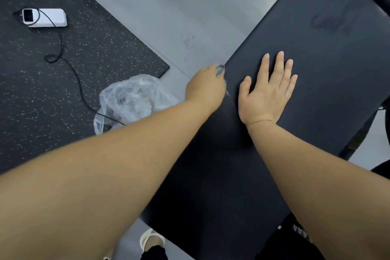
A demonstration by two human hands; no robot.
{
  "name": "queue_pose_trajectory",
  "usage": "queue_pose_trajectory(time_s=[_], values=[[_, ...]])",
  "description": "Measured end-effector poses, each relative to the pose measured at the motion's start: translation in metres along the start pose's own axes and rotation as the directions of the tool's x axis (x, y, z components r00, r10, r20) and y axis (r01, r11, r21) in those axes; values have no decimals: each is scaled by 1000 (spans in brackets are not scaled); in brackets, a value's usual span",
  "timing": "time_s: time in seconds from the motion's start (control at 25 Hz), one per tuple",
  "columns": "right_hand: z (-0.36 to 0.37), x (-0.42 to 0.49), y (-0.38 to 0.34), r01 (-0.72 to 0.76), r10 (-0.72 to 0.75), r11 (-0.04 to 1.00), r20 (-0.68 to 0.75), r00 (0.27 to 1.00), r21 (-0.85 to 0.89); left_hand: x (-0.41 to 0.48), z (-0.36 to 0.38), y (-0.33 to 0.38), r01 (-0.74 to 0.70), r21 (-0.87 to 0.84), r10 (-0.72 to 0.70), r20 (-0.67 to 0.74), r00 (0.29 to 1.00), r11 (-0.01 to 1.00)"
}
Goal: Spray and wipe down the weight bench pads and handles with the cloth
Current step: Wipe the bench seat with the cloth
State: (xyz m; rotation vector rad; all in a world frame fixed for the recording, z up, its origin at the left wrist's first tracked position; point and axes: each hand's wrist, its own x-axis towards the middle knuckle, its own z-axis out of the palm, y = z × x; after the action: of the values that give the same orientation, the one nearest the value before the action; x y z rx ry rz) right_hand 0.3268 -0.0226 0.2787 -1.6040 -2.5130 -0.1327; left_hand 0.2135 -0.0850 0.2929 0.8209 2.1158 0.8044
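Note:
A black weight bench pad (316,53) runs diagonally from bottom centre to top right. My left hand (205,87) is at the pad's left edge and grips a small grey-blue cloth (220,69), most of it hidden under the fingers. Flat on the top of the pad lies my right hand (268,88), palm down with its fingers straight and spread. A faint damp smear marks the pad farther up at the right. No spray bottle is in view.
A crumpled clear plastic bag (130,99) lies on the grey floor left of the bench. A white phone-like device (45,18) with a black cable (69,63) rests on the speckled black rubber mat (42,91). My sandalled foot (152,240) stands below.

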Motion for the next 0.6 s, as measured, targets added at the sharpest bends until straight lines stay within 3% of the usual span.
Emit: queue_pose_trajectory(time_s=[0.08, 0.28, 0.36, 0.48, 0.6], values=[[0, -1, -1, -9, 9, 1000, 17, 1000, -3, -33, -5, -29, 13, -20, -13, -16, 1000, 1000], [-21, -1, -2, 7, -18, 998, 191, 981, 55, -116, -30, -122, 242, 42, -244, 92, 965, 969], [-32, -33, -12, -3, -20, 995, 235, 972, 98, -118, -35, -125, 344, -8, -339, 139, 930, 939], [-36, -128, -49, -32, -16, 978, 227, 974, 206, -85, -27, -81, 227, -199, -212, 95, 973, 953], [-18, -193, -73, -110, 62, 970, 216, 974, 218, -64, -18, -57, -44, -178, 52, 40, 998, 983]])
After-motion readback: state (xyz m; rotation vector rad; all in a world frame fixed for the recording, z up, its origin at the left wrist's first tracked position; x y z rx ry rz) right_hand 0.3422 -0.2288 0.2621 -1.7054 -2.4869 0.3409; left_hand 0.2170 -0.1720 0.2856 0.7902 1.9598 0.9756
